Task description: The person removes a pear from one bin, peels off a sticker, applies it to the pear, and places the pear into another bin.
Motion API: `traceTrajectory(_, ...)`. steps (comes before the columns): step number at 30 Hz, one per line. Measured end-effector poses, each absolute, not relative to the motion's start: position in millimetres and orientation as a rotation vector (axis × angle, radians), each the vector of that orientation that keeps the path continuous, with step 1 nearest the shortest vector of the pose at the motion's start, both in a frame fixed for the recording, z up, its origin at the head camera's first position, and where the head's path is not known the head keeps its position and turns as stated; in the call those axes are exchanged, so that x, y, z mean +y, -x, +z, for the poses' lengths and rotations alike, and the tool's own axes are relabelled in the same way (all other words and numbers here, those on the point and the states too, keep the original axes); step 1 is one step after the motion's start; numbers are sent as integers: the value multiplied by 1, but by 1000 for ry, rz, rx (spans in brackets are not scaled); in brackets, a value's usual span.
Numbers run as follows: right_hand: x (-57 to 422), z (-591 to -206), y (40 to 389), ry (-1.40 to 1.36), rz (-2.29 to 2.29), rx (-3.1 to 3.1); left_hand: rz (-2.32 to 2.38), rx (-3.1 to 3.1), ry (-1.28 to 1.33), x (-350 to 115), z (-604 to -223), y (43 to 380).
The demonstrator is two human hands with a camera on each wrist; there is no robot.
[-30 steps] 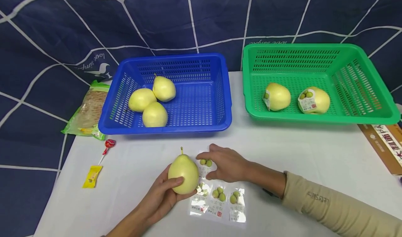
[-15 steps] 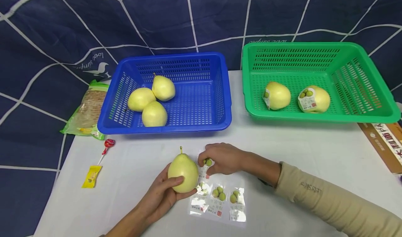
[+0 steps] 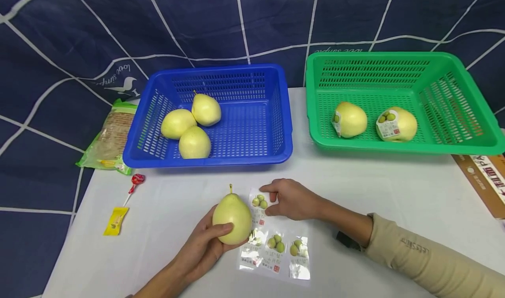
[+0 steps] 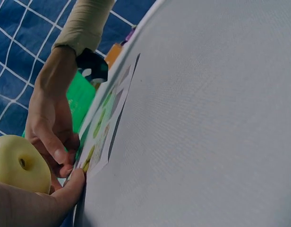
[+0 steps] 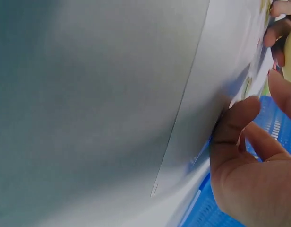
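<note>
My left hand (image 3: 209,241) grips a yellow-green pear (image 3: 232,219) from below, its thumb across the front and the stem pointing up. Just right of the pear, a clear sheet of stickers (image 3: 274,256) lies on the table, printed with pears and writing. My right hand (image 3: 292,199) is over the sheet's upper part, thumb and index finger apart at the right edge of the top sticker (image 3: 259,203). The right wrist view shows a gap between this thumb (image 5: 244,113) and the other fingers. Part of the sheet is hidden behind the pear and left hand.
A blue basket (image 3: 252,160) with three pears stands at the back. Right of it, a green basket (image 3: 394,147) holds two stickered pears. At left lie a lollipop (image 3: 136,180), a yellow packet (image 3: 116,221) and a bread bag (image 3: 114,133). A brown box (image 3: 481,186) lies at far right.
My right hand first curls its fingers over the top sticker, then draws back to its right edge with the fingers parted, uncovering the printed pears. The left hand stays on its pear.
</note>
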State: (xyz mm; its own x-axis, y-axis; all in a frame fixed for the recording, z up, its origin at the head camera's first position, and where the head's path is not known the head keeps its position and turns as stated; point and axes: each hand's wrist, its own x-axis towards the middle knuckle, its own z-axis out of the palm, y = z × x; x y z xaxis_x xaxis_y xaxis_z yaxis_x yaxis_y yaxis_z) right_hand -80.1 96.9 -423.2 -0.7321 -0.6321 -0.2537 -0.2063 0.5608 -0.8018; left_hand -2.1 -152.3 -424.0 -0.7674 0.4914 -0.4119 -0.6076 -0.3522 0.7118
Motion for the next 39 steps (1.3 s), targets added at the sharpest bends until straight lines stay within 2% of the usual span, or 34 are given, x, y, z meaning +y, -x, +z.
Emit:
traceTrajectory(6,94,-423,80,635,-1092,2267,2127,1241,165,-151,-422,2)
traceTrajectory(14,83,-421,70,729,-916,2421,2130,1247,165,-149,-421,1)
traceTrajectory(39,77,-427,70,745,-1048,2488,2114,1315,185,-146,-423,2)
